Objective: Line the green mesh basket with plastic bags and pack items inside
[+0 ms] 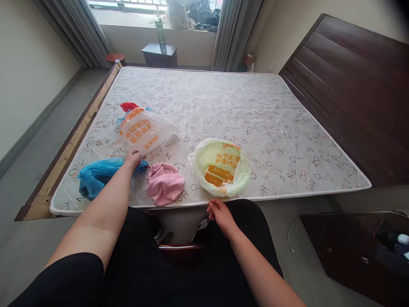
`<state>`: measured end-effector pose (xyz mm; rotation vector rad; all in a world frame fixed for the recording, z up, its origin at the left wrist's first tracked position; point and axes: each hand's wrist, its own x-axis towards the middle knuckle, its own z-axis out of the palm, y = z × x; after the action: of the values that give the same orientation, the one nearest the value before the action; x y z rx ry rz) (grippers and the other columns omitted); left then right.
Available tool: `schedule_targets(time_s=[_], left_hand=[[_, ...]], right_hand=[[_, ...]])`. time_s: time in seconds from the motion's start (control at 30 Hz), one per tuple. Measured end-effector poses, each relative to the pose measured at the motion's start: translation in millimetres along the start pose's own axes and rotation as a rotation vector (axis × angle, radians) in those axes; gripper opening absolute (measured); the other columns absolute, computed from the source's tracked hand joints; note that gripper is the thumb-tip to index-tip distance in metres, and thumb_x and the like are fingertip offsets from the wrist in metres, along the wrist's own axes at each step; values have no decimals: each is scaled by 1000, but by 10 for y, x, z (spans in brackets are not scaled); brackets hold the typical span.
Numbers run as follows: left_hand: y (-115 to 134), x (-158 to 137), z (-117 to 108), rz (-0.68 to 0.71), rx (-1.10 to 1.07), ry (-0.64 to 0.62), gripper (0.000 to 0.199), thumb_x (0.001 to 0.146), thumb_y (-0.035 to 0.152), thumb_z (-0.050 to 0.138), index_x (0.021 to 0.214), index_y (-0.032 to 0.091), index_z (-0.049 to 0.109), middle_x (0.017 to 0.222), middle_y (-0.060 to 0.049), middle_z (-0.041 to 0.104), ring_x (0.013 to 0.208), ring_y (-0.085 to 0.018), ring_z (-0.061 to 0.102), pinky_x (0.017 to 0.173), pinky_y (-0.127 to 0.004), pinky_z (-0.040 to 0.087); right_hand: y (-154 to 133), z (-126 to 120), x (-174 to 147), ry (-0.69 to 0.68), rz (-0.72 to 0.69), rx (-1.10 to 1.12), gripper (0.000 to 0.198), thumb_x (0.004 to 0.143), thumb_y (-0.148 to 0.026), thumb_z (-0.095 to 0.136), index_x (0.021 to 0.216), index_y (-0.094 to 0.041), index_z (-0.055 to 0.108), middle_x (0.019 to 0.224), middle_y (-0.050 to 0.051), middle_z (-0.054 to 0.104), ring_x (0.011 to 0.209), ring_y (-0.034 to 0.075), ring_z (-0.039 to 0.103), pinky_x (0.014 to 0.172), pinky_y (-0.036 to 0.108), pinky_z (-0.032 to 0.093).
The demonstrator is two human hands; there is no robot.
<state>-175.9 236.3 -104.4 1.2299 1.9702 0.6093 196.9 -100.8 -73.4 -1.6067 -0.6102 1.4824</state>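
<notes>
My left hand [132, 158] reaches over the mattress, between a blue plastic bag [96, 177] and a clear plastic bag [142, 132] with orange print. Its fingers are curled in; what they hold, if anything, is hidden. Part of the blue bag shows beyond my wrist. To the right lies a crumpled pink cloth [165, 184]. A round, pale yellow-green container [198, 153] lined with a clear printed bag stands near the mattress's front edge. Just below it, my right hand [221, 215] rests by my knee, fingers loosely curled, with nothing visible in them.
The letter-printed mattress [271, 128] fills the middle. Red plastic [129, 106] lies behind the clear bag. A wooden bed rail [79, 132] runs along the left, a dark headboard [354, 85] on the right. A low cabinet [345, 243] stands lower right; a nightstand [159, 55] is at the back.
</notes>
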Motion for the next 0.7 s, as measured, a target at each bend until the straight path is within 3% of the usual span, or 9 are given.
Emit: schedule_targets(time_s=[0.1,0.2,0.4,0.7], left_hand=[[-42,74,29,-189,-191,-14,25,90,26,66,113,19,57,85,-5,63,71,-19,66,59,-29,47],[-49,101,-20,-245,-367,-49,18,92,23,68,107,18,59,79,-3,62,65,-15,62,54,-24,43],[84,54,-76,-180,-641,40,9,91,19,66,100,17,63,72,2,55,52,-6,43,49,-18,36],[489,-269,12,-58,-979,92,20,96,34,68,105,23,54,70,6,55,57,-6,50,62,-20,48]], right_hand=[[13,13,19,-6,12,0,35,74,-54,72,83,-21,64,68,-2,66,49,13,55,48,25,40],[8,11,22,-12,17,6,36,73,-54,72,84,-21,64,68,-2,66,49,12,55,48,25,40],[-8,25,13,-24,23,-10,35,75,-54,72,84,-21,64,68,-2,66,50,12,55,49,25,41],[60,27,54,-44,4,-24,38,74,-56,70,84,-21,62,70,-2,66,50,12,54,49,25,40]])
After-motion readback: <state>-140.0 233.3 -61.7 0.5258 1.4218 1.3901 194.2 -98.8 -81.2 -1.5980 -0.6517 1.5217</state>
